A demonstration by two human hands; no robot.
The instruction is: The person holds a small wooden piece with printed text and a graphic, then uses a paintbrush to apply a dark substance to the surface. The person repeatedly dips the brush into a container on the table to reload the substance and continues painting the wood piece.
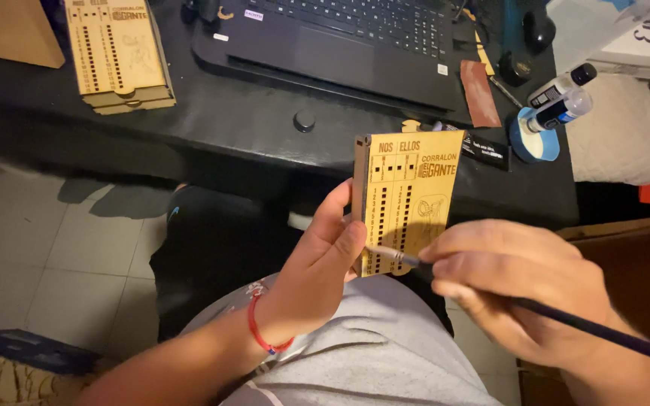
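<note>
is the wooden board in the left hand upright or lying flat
Upright: the left hand grips the wooden board by its left edge, raised over the lap, its face toward the camera, clear of the desk.

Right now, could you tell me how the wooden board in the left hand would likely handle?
The thin wooden board looks stiff: it stands flat in the left hand. Probably light, since fingers alone hold it. Its cut slots suggest it could snap.
</note>
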